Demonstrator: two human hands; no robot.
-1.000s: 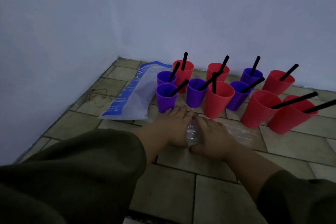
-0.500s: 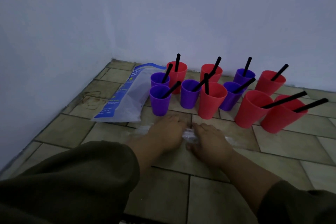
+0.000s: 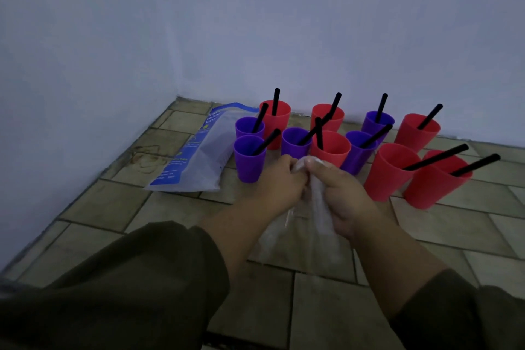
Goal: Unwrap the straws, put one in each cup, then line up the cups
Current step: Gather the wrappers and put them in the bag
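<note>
Just in front of the cups (image 3: 329,148), our left hand (image 3: 279,179) and right hand (image 3: 341,196) both grip the clear wrapper (image 3: 318,199).

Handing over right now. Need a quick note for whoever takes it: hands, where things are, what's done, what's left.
Hands: left hand and right hand both grip the crumpled clear plastic wrapper. Its top is bunched between them and the rest hangs toward the tiled floor.
Things: six red plastic cups and five purple plastic cups stand clustered by the wall, beside a blue-and-white plastic bag.
Done: every cup shows one black straw.
Left: put the wrapper aside and line up the cups, which form no single row yet.
</note>
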